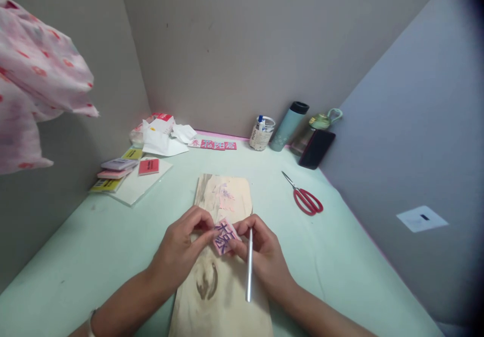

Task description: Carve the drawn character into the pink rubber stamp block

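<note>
My left hand and my right hand meet over a pale wooden board lying on the mint-green table. Both pinch a small pink square block with purple lines drawn on its face. My right hand also holds a thin silver tool, its shaft pointing back toward me. Pink shavings or marks lie on the board just beyond the block.
Red-handled scissors lie right of the board. At the back stand a jar, a teal flask, a green cup and a black phone. Coloured blocks, crumpled paper and pink strips sit at left. Pink cloth hangs far left.
</note>
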Demonstrator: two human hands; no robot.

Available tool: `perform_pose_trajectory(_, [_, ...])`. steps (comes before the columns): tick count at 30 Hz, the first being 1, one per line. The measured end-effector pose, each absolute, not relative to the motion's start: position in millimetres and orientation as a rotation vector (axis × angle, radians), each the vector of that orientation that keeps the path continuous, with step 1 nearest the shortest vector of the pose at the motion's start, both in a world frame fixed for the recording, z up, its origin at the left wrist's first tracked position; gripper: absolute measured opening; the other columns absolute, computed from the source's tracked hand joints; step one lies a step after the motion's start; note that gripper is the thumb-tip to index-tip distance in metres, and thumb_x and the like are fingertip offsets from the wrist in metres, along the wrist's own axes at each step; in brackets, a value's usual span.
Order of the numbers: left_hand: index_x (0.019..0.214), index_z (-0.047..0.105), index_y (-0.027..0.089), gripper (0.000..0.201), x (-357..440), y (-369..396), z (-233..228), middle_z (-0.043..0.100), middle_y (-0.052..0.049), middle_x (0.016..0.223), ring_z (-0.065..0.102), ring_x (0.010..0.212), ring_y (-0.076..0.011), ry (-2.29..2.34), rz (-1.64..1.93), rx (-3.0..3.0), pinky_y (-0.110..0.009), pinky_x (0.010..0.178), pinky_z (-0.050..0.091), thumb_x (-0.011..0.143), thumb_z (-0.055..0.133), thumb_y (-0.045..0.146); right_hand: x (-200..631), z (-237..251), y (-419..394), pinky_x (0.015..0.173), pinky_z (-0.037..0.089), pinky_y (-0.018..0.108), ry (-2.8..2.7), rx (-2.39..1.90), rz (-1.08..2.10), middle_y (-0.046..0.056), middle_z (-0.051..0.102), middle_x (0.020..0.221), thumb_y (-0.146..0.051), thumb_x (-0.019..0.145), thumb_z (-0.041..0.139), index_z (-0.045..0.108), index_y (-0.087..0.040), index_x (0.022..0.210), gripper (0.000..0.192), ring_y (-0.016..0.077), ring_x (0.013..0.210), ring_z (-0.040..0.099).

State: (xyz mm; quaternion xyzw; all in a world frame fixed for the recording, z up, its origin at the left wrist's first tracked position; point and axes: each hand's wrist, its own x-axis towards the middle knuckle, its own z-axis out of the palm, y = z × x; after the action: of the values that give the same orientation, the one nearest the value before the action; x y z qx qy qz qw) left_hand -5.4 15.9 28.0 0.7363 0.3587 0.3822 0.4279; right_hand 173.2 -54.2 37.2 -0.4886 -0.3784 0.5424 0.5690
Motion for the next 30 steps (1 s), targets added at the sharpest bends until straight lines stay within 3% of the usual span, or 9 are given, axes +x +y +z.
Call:
perform_pose_trajectory(9, [0.095, 0.058, 0.02, 0.011, -1.5, 11.8, 23.6, 0.058, 0.0, 0.092, 0.062, 0.083, -0.012, 0.754, 1.009, 2.128, -0.023, 0.077, 0.049, 0.099, 0.054, 0.011, 172.8, 28.2, -58.8, 0.07, 0.053, 0.029, -0.984, -1.177, 1.193, -0.002, 0.064, 0.085, -0.038, 0.079, 0.086, 0.051, -0.022, 0.08, 0.038, 0.015, 0.073, 0.068])
perform_pose_trajectory(20, [0.097, 0.06, 0.02, 0.014, -3.3, 14.5, 20.5, 0.061, -0.001, 0.096, 0.064, 0.09, -0.0121, 0.719, 1.099, 2.172, -0.021, 0.082, 0.049, 0.099, 0.055, 0.007, 173.9, 33.4, -55.0, 0.065, 0.051, 0.025, -0.866, -1.123, 1.27, -0.005, 0.06, 0.078, -0.04, 0.075, 0.089, 0.051, -0.021, 0.079, 0.043, 0.0137, 0.066, 0.07])
perform_pose_trajectory(30, [0.101, 0.057, 0.019, 0.013, -0.6, 11.4, 23.4, 0.062, -0.003, 0.095, 0.064, 0.088, -0.0159, 0.737, 1.099, 2.341, -0.027, 0.078, 0.051, 0.101, 0.05, 0.008, 173.5, 28.4, -59.5, 0.071, 0.051, 0.03, -1.007, -1.177, 1.19, -0.002, 0.061, 0.085, -0.039, 0.085, 0.08, 0.049, -0.023, 0.082, 0.035, 0.0161, 0.075, 0.066])
